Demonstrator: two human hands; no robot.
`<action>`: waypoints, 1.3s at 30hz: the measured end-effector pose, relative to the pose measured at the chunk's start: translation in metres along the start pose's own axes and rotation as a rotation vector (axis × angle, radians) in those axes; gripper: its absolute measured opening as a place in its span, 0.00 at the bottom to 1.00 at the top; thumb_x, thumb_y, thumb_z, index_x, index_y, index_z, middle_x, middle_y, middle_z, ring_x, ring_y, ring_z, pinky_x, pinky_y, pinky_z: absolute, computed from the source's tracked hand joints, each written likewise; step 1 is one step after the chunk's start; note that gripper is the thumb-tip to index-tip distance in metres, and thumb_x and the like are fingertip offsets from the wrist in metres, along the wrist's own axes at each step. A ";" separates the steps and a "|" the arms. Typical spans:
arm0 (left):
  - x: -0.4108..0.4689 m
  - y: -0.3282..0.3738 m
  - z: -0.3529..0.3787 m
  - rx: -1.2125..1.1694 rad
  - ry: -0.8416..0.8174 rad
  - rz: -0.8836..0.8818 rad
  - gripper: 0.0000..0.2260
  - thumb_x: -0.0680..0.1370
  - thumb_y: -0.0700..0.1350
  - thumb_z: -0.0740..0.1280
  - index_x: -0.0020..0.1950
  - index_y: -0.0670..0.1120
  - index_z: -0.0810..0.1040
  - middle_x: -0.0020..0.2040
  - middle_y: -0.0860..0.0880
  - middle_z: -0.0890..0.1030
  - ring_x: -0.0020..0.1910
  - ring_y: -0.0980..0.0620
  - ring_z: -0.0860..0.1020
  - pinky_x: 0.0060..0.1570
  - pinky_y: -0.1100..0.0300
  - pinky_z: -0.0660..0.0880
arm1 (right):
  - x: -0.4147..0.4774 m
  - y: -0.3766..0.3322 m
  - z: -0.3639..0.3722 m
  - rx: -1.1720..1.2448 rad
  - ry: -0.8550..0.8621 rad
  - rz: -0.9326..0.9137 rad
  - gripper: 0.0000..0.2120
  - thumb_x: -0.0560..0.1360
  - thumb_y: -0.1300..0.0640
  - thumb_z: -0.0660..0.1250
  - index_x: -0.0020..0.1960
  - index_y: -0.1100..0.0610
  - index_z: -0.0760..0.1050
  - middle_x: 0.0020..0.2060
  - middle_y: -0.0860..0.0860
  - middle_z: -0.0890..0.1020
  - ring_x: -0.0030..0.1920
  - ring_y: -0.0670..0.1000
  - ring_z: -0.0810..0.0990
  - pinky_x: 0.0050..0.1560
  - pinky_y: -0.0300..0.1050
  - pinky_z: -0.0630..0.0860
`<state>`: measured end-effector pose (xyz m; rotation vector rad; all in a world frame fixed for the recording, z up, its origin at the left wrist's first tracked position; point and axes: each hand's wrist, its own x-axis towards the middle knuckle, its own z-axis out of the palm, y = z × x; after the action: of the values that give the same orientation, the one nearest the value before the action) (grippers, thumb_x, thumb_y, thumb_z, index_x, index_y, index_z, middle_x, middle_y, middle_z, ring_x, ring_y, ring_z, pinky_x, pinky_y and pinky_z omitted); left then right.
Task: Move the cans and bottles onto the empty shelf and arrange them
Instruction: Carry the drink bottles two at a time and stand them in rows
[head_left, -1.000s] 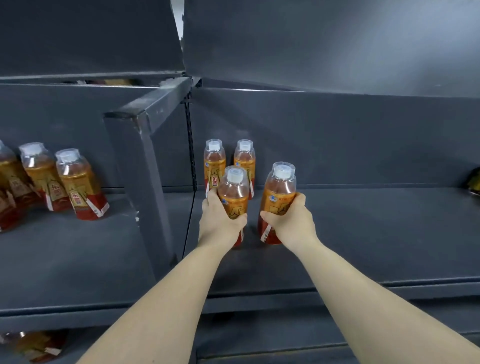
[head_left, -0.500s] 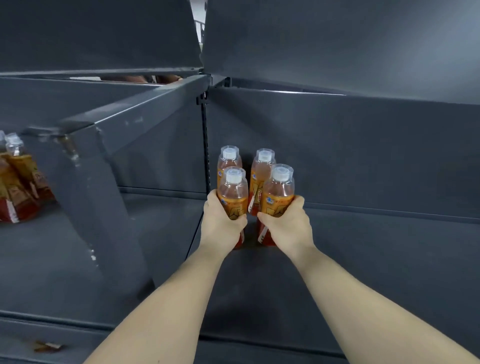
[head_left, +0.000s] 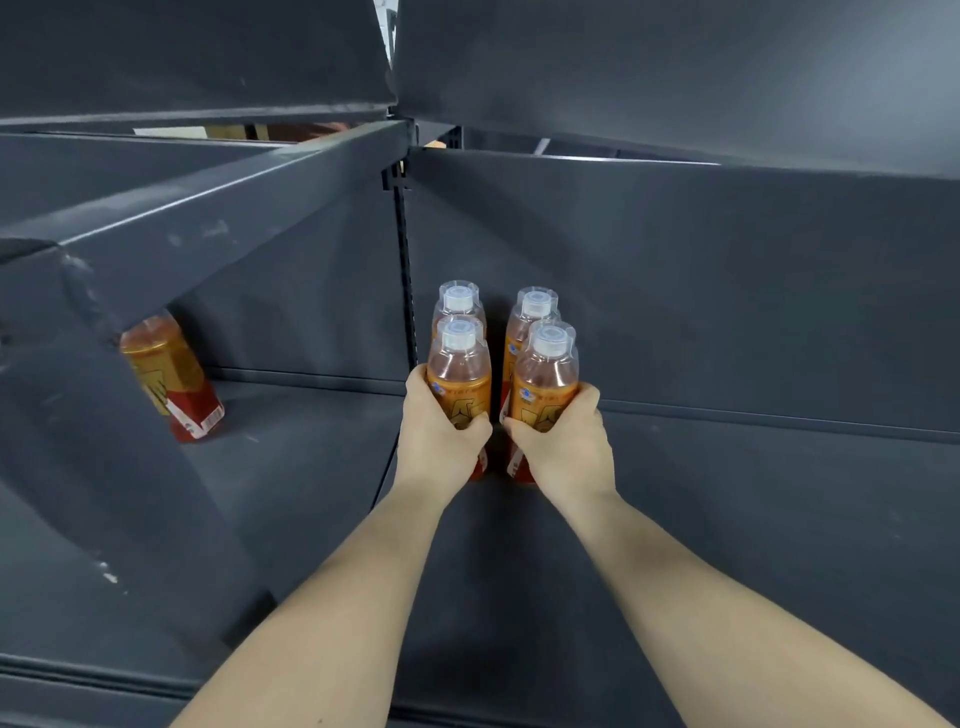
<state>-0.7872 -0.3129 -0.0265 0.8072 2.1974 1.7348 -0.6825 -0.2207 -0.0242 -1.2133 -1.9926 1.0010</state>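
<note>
Several orange tea bottles with white caps stand in a tight two-by-two block at the back left corner of the dark grey shelf (head_left: 753, 519). My left hand (head_left: 439, 439) grips the front left bottle (head_left: 460, 371) around its label. My right hand (head_left: 563, 447) grips the front right bottle (head_left: 545, 379) the same way. Directly behind them stand the back left bottle (head_left: 457, 301) and the back right bottle (head_left: 530, 312), close to the rear wall. Both front bottles are upright, and my hands hide their bases.
A slanted grey divider panel (head_left: 104, 415) separates this bay from the left bay, where another orange bottle (head_left: 171, 379) shows partly behind it. An upper shelf (head_left: 675, 78) hangs overhead. The shelf stretches bare to the right.
Both hands pushed the two front bottles back, closing them up against the back pair. The view shifted, so the left bay's bottle now shows behind the divider.
</note>
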 end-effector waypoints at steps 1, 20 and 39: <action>-0.001 -0.001 0.000 -0.001 -0.004 -0.002 0.33 0.74 0.41 0.74 0.73 0.52 0.61 0.60 0.56 0.73 0.54 0.59 0.75 0.42 0.73 0.67 | 0.000 0.000 0.001 -0.007 0.003 -0.003 0.34 0.70 0.43 0.76 0.65 0.52 0.61 0.60 0.51 0.74 0.57 0.55 0.78 0.52 0.52 0.78; 0.010 -0.012 0.010 0.152 0.020 -0.055 0.34 0.74 0.45 0.74 0.74 0.50 0.59 0.64 0.48 0.71 0.61 0.47 0.74 0.61 0.47 0.76 | 0.009 -0.006 0.011 -0.036 0.019 0.004 0.33 0.71 0.46 0.76 0.67 0.55 0.61 0.62 0.54 0.73 0.59 0.56 0.77 0.54 0.52 0.77; 0.012 -0.021 0.014 0.074 0.002 -0.053 0.34 0.74 0.44 0.73 0.73 0.56 0.57 0.62 0.52 0.74 0.60 0.49 0.77 0.60 0.46 0.78 | 0.008 -0.005 0.023 -0.135 0.069 0.021 0.37 0.72 0.43 0.74 0.69 0.56 0.58 0.63 0.54 0.71 0.60 0.58 0.77 0.51 0.52 0.77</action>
<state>-0.7961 -0.2984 -0.0487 0.7567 2.2750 1.6399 -0.7063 -0.2222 -0.0322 -1.3244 -2.0248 0.8341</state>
